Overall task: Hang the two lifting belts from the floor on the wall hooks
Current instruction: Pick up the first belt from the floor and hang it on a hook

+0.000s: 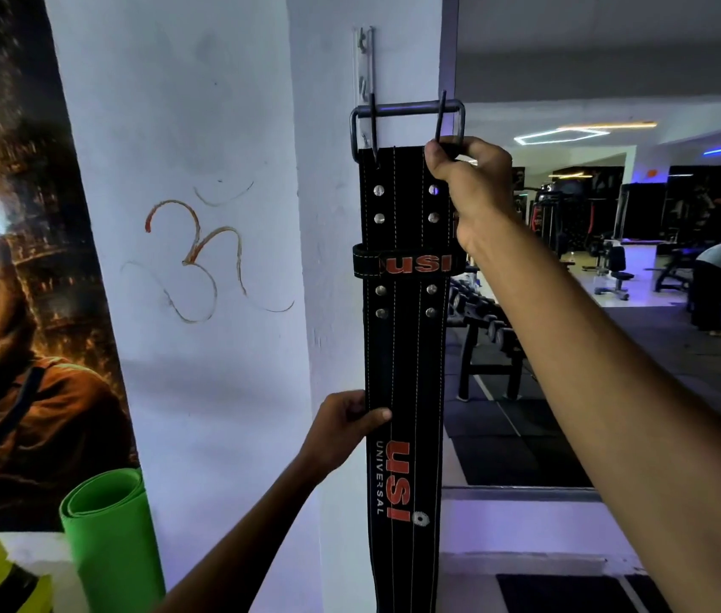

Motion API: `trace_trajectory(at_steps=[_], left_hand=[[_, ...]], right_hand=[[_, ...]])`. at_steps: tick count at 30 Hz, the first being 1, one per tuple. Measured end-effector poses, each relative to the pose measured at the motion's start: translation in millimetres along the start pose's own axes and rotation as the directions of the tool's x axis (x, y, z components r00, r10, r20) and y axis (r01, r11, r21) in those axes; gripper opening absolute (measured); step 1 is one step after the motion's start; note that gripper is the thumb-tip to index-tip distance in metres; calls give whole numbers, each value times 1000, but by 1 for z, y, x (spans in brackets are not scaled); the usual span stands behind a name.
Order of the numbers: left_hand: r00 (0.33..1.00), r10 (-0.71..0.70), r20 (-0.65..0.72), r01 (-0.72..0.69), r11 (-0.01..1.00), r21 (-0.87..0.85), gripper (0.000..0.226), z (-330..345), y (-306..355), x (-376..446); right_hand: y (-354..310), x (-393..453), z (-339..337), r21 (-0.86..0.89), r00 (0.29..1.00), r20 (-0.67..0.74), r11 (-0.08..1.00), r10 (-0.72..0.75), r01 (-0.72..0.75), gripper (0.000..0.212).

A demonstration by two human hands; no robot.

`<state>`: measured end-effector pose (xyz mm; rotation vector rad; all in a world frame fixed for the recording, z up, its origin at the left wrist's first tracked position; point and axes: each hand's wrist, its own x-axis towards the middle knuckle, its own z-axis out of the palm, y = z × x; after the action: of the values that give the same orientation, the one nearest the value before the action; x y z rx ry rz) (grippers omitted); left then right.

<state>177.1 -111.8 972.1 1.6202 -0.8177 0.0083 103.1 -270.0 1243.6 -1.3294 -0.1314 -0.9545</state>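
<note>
White gym pillar [235,126]: right hand [469,179] pinches the black USI lifting belt [403,347] by its buckle [407,109], left hand [345,426] grips its edge; lift the buckle frame squarely over the hook rack [365,68].

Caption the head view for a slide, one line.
Both hands hold a black leather lifting belt upright against the white wall, right hand at its steel buckle, left hand lower.

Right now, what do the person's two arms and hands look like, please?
Both forearms are bare, with no sleeve in view. The left hand and right hand wear no gloves. No watch, ring or wristband is visible on either.
</note>
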Motion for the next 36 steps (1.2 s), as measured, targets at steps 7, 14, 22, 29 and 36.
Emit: trace_trajectory(at_steps=[7,14,22,29,36], left_hand=[[998,-62,16,63,996,-56,36,3,-1,-10],[843,221,-491,-341,925,-168,16,-29,142,48],[889,299,-347,-343,937,-72,27,-33,190,75],[850,349,-394,-339,936,96,28,-26,184,91],[847,393,-358,-344,918,195,13,-9,185,100]], right_hand=[[6,-9,-1,-11,1000,11,1000,28,-27,19],[16,-22,-3,70,999,-10,996,47,-46,28],[40,-23,-6,4,994,-55,996,-90,90,34],[53,-20,-20,-29,993,8,993,-114,114,23],[60,-11,-38,-7,988,37,988,-151,151,16]])
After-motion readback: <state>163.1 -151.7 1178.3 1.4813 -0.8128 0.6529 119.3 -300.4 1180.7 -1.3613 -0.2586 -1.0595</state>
